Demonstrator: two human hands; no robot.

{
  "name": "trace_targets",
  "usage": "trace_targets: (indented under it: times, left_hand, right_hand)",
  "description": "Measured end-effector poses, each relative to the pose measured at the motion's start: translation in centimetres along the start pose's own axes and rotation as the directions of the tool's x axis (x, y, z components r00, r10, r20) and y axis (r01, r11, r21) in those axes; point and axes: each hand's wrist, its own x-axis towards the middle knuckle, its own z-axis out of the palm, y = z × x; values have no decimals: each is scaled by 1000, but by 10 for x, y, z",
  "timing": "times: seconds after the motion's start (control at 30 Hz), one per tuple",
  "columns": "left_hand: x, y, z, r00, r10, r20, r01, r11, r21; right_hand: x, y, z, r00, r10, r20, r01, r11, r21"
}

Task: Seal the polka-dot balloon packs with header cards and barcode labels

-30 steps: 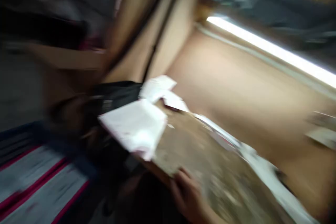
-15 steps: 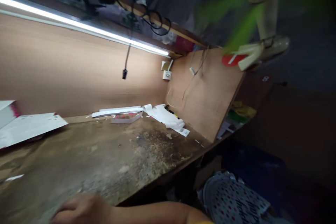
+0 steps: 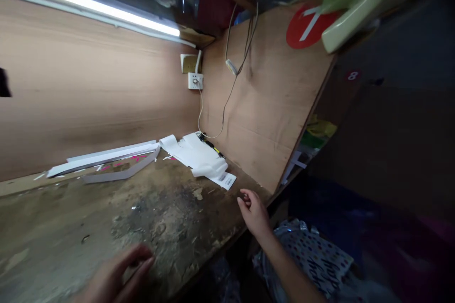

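My right hand (image 3: 254, 213) hangs over the front edge of the worn worktable (image 3: 106, 227), its fingers apart and nothing in them. Just beyond its fingertips lies a pile of white paper strips (image 3: 199, 154), with a printed white label (image 3: 226, 180) at the near end. My left hand (image 3: 121, 274), slightly blurred, is low over the front of the table, thumb and fingers apart with no thing between them. A black and yellow tool (image 3: 215, 148), partly covered, lies behind the paper by the side panel.
Long white strips (image 3: 103, 157) and pink scraps lie along the back wall. A thin cable hangs from above beside a wall socket (image 3: 195, 81). The wooden side panel (image 3: 259, 104) bounds the right. A dotted bag (image 3: 316, 251) stands below the table edge; a fan (image 3: 348, 19) is overhead.
The view has turned right and come closer to the paper pile. My right hand has moved from the table's near front toward the pile, and my left hand has come into view.
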Motion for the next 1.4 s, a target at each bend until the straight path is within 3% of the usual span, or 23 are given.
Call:
trace_targets:
  times: [0.07,0.17,0.27,0.37,0.47,0.57,0.63,0.7,0.77,0.83,0.87,0.9,0.93,0.97,1.03,1.1,1.13,1.2,1.27,1.33,1.4]
  left_hand:
    - [41,13,9,992,73,102,-72,997,-9]
    - [78,32,29,975,174,137,-172,985,-25]
    - [87,40,48,952,248,177,-238,968,-72]
    - [89,34,52,950,228,214,-210,972,-103]
    - [101,22,38,969,142,202,-114,983,-145]
    - [128,20,22,993,41,113,-17,978,-206]
    - [150,27,21,999,32,43,-20,962,-272]
    - [171,38,27,994,46,-97,-76,941,-329]
    - [189,49,32,941,53,-335,-154,947,-282]
    - [204,56,30,791,110,-602,-232,964,-128]
    - [209,58,25,704,158,-692,-259,965,-42]
    - [214,59,18,643,207,-737,-275,961,30]
    - [217,59,11,626,250,-739,-288,954,79]
    - [220,58,4,653,278,-705,-301,949,96]
    - [222,57,-7,790,286,-543,-330,944,17]
    - [219,58,-8,908,270,-322,-342,919,-196]
    - [217,60,-5,939,270,-213,-330,884,-331]
    - [211,65,4,955,296,-24,-249,753,-610]
    - [205,71,17,955,286,75,-99,549,-830]
    - [200,76,29,966,221,136,56,336,-940]
    - [197,77,39,971,120,208,179,218,-959]
  right_hand:
    - [29,12,5,999,17,39,-18,1000,9]
    - [88,19,22,989,28,144,-33,999,35]
    - [142,16,41,954,64,294,-86,994,61]
    - [168,1,51,890,71,451,-135,985,112]
    - [172,-30,45,851,27,524,-154,968,200]
    - [178,-75,28,858,2,514,-196,926,323]
    - [188,-109,19,872,22,490,-248,881,403]
    - [200,-140,15,869,46,492,-306,833,461]
    - [208,-164,14,867,55,495,-335,799,498]
    - [208,-180,15,877,52,477,-332,782,527]
    - [205,-185,14,885,49,462,-326,776,541]
    - [201,-189,14,893,48,448,-319,769,554]
    - [196,-191,13,899,47,436,-314,763,565]
    - [189,-192,12,903,49,428,-313,758,572]
    - [178,-192,10,907,42,418,-308,743,594]
    - [173,-190,10,913,-7,408,-277,724,632]
    - [175,-189,12,917,-56,396,-239,716,655]
    - [187,-184,21,924,-167,343,-131,704,698]
    - [210,-175,37,931,-224,287,-44,713,699]
    - [235,-162,57,944,-188,272,-40,750,661]
    - [253,-143,77,953,-97,288,-100,796,597]
